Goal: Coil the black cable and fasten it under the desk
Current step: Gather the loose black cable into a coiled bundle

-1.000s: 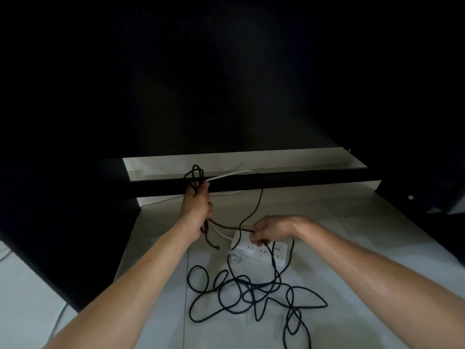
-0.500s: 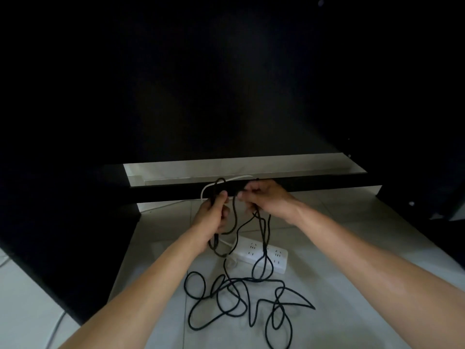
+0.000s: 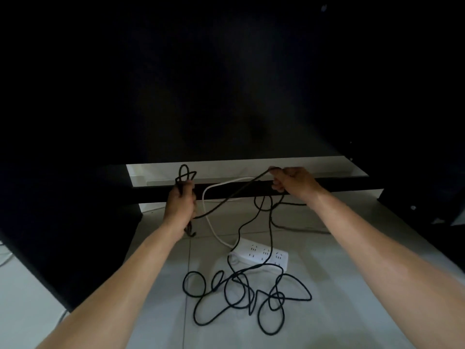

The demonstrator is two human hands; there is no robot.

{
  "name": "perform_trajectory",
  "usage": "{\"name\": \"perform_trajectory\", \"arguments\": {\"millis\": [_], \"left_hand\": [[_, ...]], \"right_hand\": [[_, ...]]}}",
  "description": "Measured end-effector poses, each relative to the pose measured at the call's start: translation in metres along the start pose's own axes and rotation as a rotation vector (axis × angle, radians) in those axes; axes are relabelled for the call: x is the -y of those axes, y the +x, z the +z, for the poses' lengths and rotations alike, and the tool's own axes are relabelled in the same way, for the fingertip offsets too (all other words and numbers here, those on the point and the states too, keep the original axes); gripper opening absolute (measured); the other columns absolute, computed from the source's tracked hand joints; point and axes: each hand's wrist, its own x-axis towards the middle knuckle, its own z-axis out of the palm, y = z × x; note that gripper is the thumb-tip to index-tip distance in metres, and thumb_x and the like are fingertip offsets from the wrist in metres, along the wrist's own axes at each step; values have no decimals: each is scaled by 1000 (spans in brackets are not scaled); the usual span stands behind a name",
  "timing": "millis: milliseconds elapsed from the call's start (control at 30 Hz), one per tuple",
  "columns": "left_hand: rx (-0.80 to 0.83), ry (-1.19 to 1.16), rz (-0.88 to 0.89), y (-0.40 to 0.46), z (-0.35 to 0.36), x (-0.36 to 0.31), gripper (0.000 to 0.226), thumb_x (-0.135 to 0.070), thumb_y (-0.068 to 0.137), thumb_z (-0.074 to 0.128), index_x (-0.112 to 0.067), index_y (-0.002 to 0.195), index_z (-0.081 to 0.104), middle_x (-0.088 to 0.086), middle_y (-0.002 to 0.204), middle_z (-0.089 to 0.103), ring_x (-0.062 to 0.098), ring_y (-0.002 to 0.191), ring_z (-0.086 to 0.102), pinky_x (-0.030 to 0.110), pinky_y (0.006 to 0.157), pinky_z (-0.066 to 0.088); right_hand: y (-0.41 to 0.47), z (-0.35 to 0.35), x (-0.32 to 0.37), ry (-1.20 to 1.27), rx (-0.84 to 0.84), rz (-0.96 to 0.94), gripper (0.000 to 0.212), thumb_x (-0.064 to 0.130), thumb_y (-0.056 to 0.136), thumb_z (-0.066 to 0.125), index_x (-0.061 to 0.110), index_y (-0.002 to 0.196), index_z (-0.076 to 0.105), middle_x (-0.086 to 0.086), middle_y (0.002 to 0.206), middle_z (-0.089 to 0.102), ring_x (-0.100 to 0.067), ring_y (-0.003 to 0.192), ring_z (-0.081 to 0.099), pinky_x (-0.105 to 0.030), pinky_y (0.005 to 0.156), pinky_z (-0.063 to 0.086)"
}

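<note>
A long black cable (image 3: 247,295) lies in a loose tangle on the pale tiled floor under the dark desk. My left hand (image 3: 180,205) grips a small bundle of coiled loops whose top sticks up above the fist. A taut stretch of the cable runs from that fist up to my right hand (image 3: 292,181), which pinches it in front of the desk's black crossbar (image 3: 352,183). More cable hangs down from my right hand to the tangle.
A white power strip (image 3: 261,254) lies on the floor behind the tangle, its white cord (image 3: 214,227) curving up to the crossbar. Dark desk panels close in on the left (image 3: 75,235) and the right. Another thin white wire lies at far left.
My right hand has moved right and away from the left hand, pulling a length of cable taut between them. The left hand has shifted a little left with its loops.
</note>
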Motion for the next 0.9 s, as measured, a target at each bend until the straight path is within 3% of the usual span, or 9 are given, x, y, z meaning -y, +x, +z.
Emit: {"name": "perform_trajectory", "arguments": {"millis": [100, 200, 300, 367, 433, 500, 633, 733, 900], "left_hand": [[31, 146, 21, -8, 3, 6, 47, -61, 90, 49, -19, 110, 59, 0, 73, 56, 17, 61, 53, 47, 71, 53], [147, 164, 84, -21, 18, 3, 75, -81, 69, 55, -18, 110, 59, 25, 113, 62, 50, 108, 56, 65, 96, 42], [227, 125, 132, -33, 34, -5, 60, -82, 63, 60, -28, 89, 60, 8, 82, 65, 46, 87, 59, 54, 77, 52], [274, 82, 113, -38, 41, -8, 55, -79, 64, 64, -27, 83, 59, -5, 73, 56, 19, 59, 51, 30, 54, 43], [327, 18, 72, -40, 48, -6, 46, -68, 72, 65, -23, 81, 59, -3, 73, 53, 6, 49, 41, 21, 48, 33], [358, -18, 27, -41, 51, -3, 36, -56, 81, 66, -21, 84, 60, -5, 71, 53, 4, 47, 39, 19, 45, 32], [318, -4, -51, -36, 51, 7, 18, -39, 93, 60, -22, 85, 57, -7, 61, 46, 5, 45, 36, 17, 41, 28], [285, -111, -127, -35, 50, 7, 13, -29, 98, 52, -18, 91, 56, -9, 54, 38, 6, 43, 29, 18, 40, 21], [338, -273, -175, -38, 52, -4, 36, -54, 91, 53, -17, 92, 56, -8, 54, 37, 5, 41, 26, 18, 39, 20]], "right_hand": [[-9, 5, -5, -126, 172, 123, 55, 68, 92, 43, 17, 78, 58, -2, 69, 68, -18, 68, 68, -31, 72, 54], [-8, 21, -7, -55, 272, 142, 51, 67, 92, 47, 18, 83, 58, 1, 66, 52, -18, 59, 54, -42, 76, 58], [-10, 30, 1, -51, 326, 62, 30, 44, 99, 51, 19, 112, 62, 1, 76, 47, -14, 67, 46, -37, 70, 51], [-12, 34, 7, -112, 352, -25, 22, 37, 102, 46, 22, 110, 61, 0, 83, 49, -15, 72, 43, -33, 68, 42], [-13, 38, 9, -97, 351, -64, 27, 34, 102, 45, 17, 115, 61, 2, 84, 52, -15, 72, 43, -30, 67, 38], [-12, 40, 8, 9, 318, -76, 29, 24, 101, 43, 12, 121, 60, 6, 77, 53, -12, 69, 44, -27, 61, 37], [-4, 37, 14, 331, 68, -63, 30, 9, 97, 42, 23, 89, 67, 7, 75, 55, -10, 66, 45, -24, 59, 37], [-3, 28, 16, 175, 16, -120, 36, 13, 100, 41, 25, 86, 72, 14, 79, 59, -2, 75, 50, -18, 73, 39], [-18, 30, 11, -125, 181, -54, 29, 30, 104, 43, 25, 104, 71, 12, 81, 57, -4, 62, 46, -19, 53, 35]]}}
